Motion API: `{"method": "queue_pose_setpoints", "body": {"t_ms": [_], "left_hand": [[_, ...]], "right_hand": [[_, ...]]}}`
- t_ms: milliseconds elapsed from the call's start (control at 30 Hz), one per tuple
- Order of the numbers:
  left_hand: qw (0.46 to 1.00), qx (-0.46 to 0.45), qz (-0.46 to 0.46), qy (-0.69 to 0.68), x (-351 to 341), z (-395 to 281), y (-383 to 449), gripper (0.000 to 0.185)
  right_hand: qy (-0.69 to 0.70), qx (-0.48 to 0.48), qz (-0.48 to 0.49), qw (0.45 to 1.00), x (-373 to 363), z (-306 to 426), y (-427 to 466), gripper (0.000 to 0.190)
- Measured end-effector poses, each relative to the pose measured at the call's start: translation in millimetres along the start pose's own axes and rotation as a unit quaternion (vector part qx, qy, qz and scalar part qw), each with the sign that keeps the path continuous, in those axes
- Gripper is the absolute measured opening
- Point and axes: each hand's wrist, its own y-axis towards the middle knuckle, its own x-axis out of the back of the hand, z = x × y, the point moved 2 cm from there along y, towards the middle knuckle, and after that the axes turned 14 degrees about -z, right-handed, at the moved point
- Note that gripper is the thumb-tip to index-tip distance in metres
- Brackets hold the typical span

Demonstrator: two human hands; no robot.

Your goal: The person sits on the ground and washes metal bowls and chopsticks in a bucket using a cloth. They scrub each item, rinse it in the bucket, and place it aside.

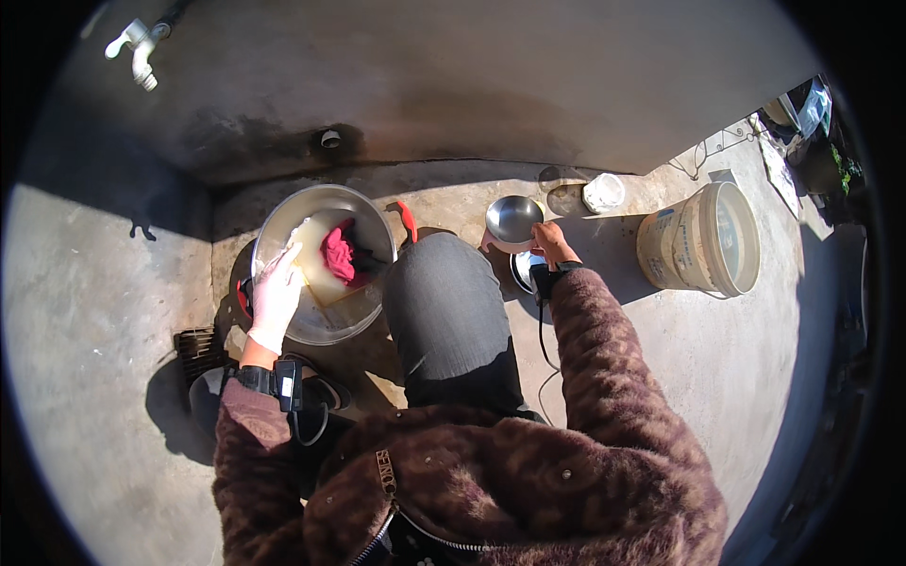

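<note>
My left hand [277,290], in a pale glove, reaches over the left rim of a large metal pot [263,233] with red handles. Its fingers lie over cloudy water [304,237]; glare blurs them, and whether they grip anything is unclear. To their right, a crumpled crimson cloth [340,255] sits in the water, beside darker fabric. My bare right hand [554,244] grips the edge of a small metal bowl [514,218], pinkish outside, to the right of my knee. No contents show in the bowl. Just below it, another shiny round metal object [526,267] is partly hidden.
A large plastic bucket [672,244] stands at right. Near the wall [460,78] is a white tub [604,193]. A white tap [139,53] juts out at upper left, and a pipe end [330,139] low down. A brush-like object [195,350] lies left of my foot.
</note>
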Motion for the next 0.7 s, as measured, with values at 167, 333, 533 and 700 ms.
{"method": "queue_pose_setpoints", "body": {"t_ms": [167, 333, 533, 700], "left_hand": [[1.000, -0.005, -0.003, 0.018, -7.3, 10.4, 2.4, 0.037], [0.998, -0.006, 0.029, 0.048, -6.6, 19.3, -5.4, 0.038], [0.997, 0.023, 0.051, 0.048, -2.2, 22.6, -6.1, 0.041], [0.993, 0.054, 0.076, 0.076, -4.0, 29.5, -12.1, 0.041]], "right_hand": [[-0.028, -0.098, 0.026, 0.994, -67.3, -17.8, 2.6, 0.028], [-0.288, 0.108, 0.015, 0.951, -91.9, -3.1, 16.5, 0.021], [-0.120, -0.002, -0.117, 0.986, -98.6, -12.6, 47.1, 0.044], [-0.121, -0.040, -0.049, 0.991, -112.0, -52.1, 87.8, 0.042]]}}
